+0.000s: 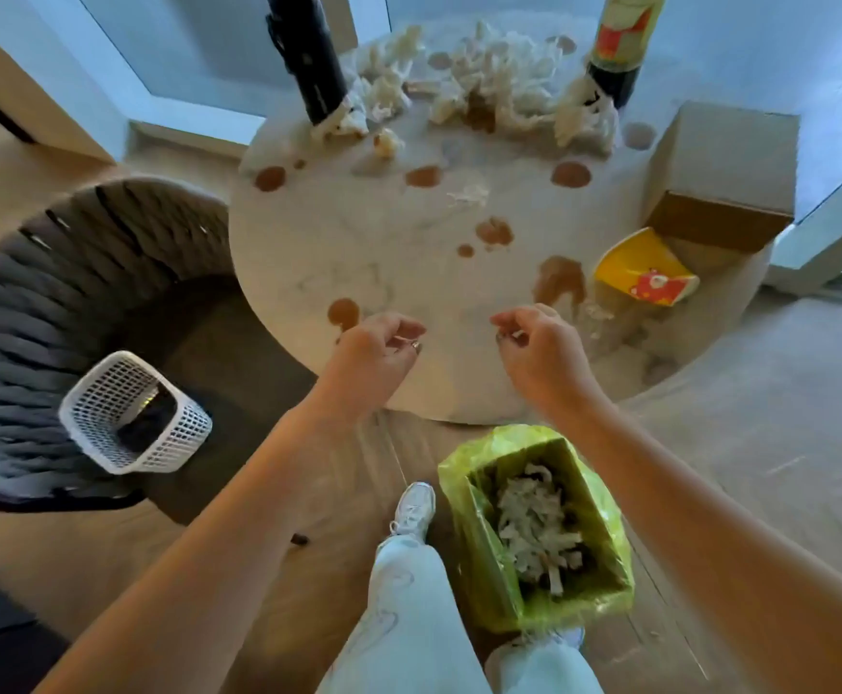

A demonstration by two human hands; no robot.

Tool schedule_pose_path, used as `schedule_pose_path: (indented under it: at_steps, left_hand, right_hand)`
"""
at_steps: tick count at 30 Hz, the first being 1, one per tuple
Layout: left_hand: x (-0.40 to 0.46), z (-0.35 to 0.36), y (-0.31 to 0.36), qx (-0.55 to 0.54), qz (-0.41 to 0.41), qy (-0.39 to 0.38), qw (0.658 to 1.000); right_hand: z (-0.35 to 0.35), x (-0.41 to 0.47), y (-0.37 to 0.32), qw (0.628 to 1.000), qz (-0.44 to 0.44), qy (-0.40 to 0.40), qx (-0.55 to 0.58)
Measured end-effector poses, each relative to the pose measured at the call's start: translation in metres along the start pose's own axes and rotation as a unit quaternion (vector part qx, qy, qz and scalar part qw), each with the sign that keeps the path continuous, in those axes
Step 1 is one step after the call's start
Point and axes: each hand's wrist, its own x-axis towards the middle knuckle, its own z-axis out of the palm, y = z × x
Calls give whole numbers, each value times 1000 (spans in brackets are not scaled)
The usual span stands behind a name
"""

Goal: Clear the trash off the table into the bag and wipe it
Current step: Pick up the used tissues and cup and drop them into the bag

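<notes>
Both my hands hover over the near edge of the round white marble table (389, 273). My left hand (379, 353) and my right hand (541, 345) have loosely curled fingers, and I see nothing held in either. Brown spill stains (494, 231) dot the tabletop. Crumpled white tissues (489, 87) are heaped at the far side. A yellow paper cup (644, 273) lies on its side at the right. On the floor below my right arm stands a bin lined with a yellow-green bag (479, 543), holding several used tissues.
A tall black bottle (309, 57) and a dark sauce bottle (619, 47) stand among the tissues. A cardboard box (724, 177) sits at the table's right edge. A white mesh basket (133, 418) rests on the dark woven chair (58, 293) at left.
</notes>
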Motion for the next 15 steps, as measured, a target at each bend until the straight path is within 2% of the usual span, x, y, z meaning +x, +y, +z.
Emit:
schedule_pose_path:
  at_steps: [7, 15]
  left_hand:
    - [136, -72, -38, 82, 40, 23, 996]
    - [300, -121, -85, 174, 77, 106, 976]
  right_hand:
    - [40, 124, -46, 999, 23, 7, -35]
    - [90, 269, -70, 996, 30, -15, -87]
